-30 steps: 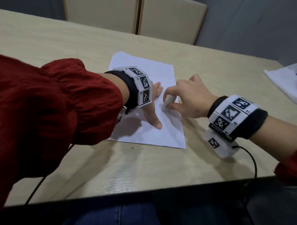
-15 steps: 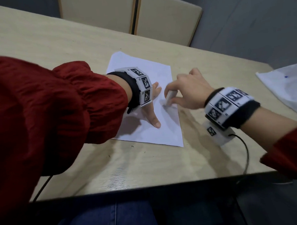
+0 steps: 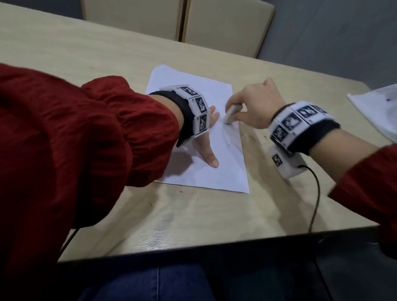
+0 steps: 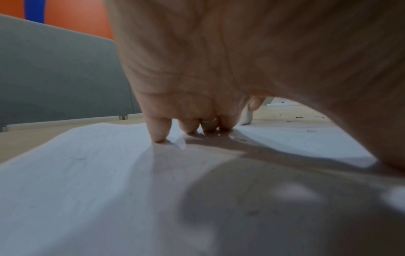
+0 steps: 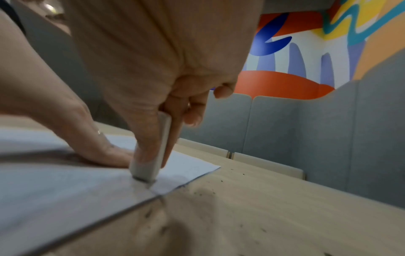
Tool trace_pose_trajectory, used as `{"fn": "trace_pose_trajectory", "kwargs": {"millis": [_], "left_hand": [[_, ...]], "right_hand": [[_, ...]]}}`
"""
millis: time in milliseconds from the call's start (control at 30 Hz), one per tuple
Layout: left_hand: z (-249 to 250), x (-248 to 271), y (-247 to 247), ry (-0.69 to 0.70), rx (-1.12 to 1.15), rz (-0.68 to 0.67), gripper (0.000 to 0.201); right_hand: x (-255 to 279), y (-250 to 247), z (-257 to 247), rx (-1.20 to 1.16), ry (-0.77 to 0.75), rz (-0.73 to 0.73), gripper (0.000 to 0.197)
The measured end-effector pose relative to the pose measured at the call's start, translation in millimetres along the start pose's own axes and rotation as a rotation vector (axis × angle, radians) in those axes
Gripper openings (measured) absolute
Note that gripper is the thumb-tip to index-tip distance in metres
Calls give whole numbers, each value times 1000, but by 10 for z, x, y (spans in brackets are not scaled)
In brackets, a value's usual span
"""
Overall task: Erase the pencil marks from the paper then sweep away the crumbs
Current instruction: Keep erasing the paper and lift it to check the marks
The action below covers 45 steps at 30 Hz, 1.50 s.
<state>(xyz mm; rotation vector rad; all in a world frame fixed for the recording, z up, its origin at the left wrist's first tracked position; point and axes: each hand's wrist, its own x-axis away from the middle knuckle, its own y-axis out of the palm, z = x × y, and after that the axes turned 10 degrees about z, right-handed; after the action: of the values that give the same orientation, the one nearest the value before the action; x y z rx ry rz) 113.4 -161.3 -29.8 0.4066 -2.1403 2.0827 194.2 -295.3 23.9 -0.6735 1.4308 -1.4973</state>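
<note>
- Paper: white sheet lying flat on the light wooden table, set at a slant to the near edge.
- Left hand: fingers spread and straight, fingertips and thumb pressed down on the sheet; a ring shows on one finger.
- Right hand: thumb and fingers pinching a white eraser, held upright, its lower end touching the sheet near the right edge.
- Eraser's bottom end looks grey and smudged in the right wrist view.
- Faint grey pencil marks run below the eraser; too faint to read.
- Dark crumbs scattered on the table just beside the paper's right edge, a few more near the front edge.
- Another white sheet lies well apart at far right.
</note>
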Motion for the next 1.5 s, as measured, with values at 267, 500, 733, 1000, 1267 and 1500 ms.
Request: {"fn": "trace_pose_trajectory", "kwargs": {"millis": [267, 500, 733, 1000, 1267, 1500], "left_hand": [[16, 76, -39, 7, 60, -30, 167], [-25, 43, -81, 5, -8, -39, 156], [7, 60, -57, -9, 56, -52, 165], [-1, 69, -55, -1, 102, -52, 171], [21, 83, -62, -20, 86, -68, 160], [9, 104, -108, -14, 87, -92, 161]], "right_hand": [[598, -107, -93, -71, -129, -114, 10], [23, -26, -48, -75, 92, 16, 8], [317, -54, -120, -110, -46, -133, 5], [129, -15, -54, -204, 145, -77, 12], [765, -140, -134, -209, 45, -156, 8], [373, -122, -44, -273, 191, -95, 14]]}}
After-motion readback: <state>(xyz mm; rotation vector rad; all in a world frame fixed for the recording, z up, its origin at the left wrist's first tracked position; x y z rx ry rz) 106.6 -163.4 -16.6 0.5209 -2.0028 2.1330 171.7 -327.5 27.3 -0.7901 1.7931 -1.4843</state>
